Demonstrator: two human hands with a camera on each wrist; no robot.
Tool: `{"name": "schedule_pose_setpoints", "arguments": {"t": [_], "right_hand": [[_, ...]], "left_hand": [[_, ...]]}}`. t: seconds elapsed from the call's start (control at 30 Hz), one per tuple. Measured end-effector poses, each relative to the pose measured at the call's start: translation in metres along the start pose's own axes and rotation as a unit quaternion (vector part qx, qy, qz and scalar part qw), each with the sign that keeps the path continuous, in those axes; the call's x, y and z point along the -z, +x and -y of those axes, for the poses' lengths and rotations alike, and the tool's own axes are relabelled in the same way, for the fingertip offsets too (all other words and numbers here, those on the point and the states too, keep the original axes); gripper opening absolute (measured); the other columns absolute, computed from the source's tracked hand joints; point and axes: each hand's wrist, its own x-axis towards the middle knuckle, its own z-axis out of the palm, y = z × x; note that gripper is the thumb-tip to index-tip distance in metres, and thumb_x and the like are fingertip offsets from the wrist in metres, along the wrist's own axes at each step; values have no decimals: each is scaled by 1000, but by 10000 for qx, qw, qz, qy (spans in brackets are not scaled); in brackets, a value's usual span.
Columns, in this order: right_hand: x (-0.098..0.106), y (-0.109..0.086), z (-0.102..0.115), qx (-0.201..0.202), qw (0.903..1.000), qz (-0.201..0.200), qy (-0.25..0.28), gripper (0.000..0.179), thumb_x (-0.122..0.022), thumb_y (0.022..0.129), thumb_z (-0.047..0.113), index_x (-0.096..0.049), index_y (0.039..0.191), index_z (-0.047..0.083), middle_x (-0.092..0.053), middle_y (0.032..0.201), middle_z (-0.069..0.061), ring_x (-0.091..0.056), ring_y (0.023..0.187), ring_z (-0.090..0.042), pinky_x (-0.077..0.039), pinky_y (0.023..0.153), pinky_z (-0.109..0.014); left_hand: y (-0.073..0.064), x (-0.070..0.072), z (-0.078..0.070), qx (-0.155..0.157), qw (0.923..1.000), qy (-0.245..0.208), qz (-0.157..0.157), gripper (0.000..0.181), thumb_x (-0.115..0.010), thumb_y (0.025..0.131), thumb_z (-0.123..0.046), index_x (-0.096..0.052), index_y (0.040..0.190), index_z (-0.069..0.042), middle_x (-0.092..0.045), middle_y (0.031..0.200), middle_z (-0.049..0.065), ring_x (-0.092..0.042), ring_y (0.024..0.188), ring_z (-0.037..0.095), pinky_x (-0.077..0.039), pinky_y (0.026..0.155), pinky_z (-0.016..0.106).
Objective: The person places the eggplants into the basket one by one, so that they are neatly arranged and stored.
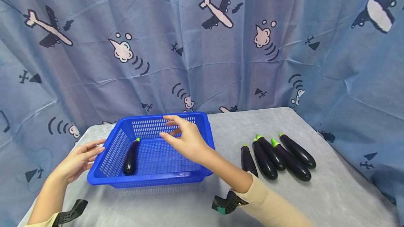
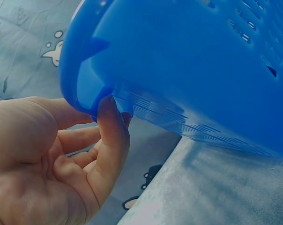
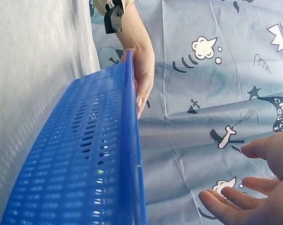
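Note:
A blue plastic basket (image 1: 148,178) with slotted walls stands on the table, one eggplant (image 1: 130,160) lying in its left part. My left hand (image 1: 77,158) grips the basket's left rim; in the left wrist view the fingers of that hand (image 2: 62,159) curl round the rim. Over the basket's right half hovers my right hand (image 1: 186,139), thumb and fingers spread apart with nothing between them. The right wrist view shows the right hand (image 3: 258,187) beside the basket's outer wall (image 3: 71,154), apart from it.
Several eggplants (image 1: 291,162) lie side by side on the grey table (image 1: 341,192), right of the basket, their green stem ends pointing away. A blue curtain (image 1: 157,45) printed with airplanes hangs behind the table and along its sides.

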Motion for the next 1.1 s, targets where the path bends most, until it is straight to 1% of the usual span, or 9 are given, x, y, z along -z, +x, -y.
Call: {"name": "schedule_pose_setpoints", "arguments": {"t": [0.13, 0.17, 0.2, 0.33, 0.43, 0.57, 0.67, 0.87, 1.1], "right_hand": [[8, -4, -2, 86, 9999, -136, -28, 48, -72, 102, 15, -59, 147, 10, -69, 137, -14, -74, 103, -27, -63, 78, -29], [10, -5, -2, 101, 9998, -166, -40, 48, -72, 101, 15, -59, 147, 10, -69, 136, -14, -74, 103, -27, -63, 79, -30], [12, -5, -3, 103, 9997, -199, -53, 48, -73, 101, 15, -59, 147, 10, -69, 136, -14, -74, 103, -26, -63, 80, -30], [18, -9, -6, 173, 9994, -305, -82, 47, -74, 100, 15, -60, 146, 10, -70, 134, -15, -75, 102, -27, -64, 83, -33], [23, -12, -7, 188, 9991, -372, -54, 48, -74, 100, 13, -60, 145, 8, -70, 133, -16, -75, 102, -29, -64, 82, -35], [31, -16, -7, 100, 9988, -470, -31, 48, -74, 99, 12, -61, 145, 8, -70, 133, -17, -75, 103, -30, -64, 84, -38], [36, -19, -9, 38, 9986, -520, -10, 48, -74, 99, 12, -61, 146, 9, -70, 132, -17, -75, 103, -30, -64, 85, -39], [48, -28, -17, -125, 9979, -622, -109, 50, -74, 100, 14, -59, 148, 10, -70, 134, -17, -74, 105, -30, -64, 87, -42], [65, -40, -24, -400, 9954, -795, -340, 49, -72, 102, 16, -58, 149, 10, -68, 137, -18, -72, 113, -35, -64, 88, -47]], "left_hand": [[0, -1, -1, -11, 10000, -2, -1, 32, -50, 113, -20, -56, 144, -27, -70, 108, -8, -73, 96, 10, -64, 81, 31], [0, 0, -1, 10, 10000, -34, -16, 29, -51, 113, -20, -58, 138, -33, -70, 108, -8, -73, 96, 10, -64, 81, 31], [-1, 0, -1, -6, 10000, -41, -1, 28, -51, 113, -21, -59, 136, -35, -70, 108, -9, -73, 96, 10, -64, 81, 31], [-1, -1, -1, 46, 10000, -13, -55, 27, -51, 113, -21, -59, 135, -35, -70, 108, -9, -73, 96, 10, -64, 81, 31], [-1, -1, -1, 63, 9999, 42, -80, 30, -50, 113, -21, -57, 141, -28, -70, 107, -9, -73, 95, 9, -64, 81, 31], [0, -3, -1, 52, 9997, 216, -86, 50, -49, 114, -20, -39, 158, 1, -69, 108, -11, -72, 96, 9, -63, 81, 31], [0, -3, -1, 79, 9995, 272, -114, 56, -48, 114, -21, -30, 159, 8, -68, 107, -11, -72, 96, 8, -63, 81, 31], [0, -3, -1, 56, 9997, 203, -97, 52, -48, 114, -19, -35, 159, 4, -69, 108, -11, -72, 96, 8, -63, 81, 30], [-1, -2, 0, 44, 9999, 116, -90, 45, -49, 114, -19, -44, 156, -4, -69, 106, -10, -73, 95, 9, -64, 80, 31]]}}
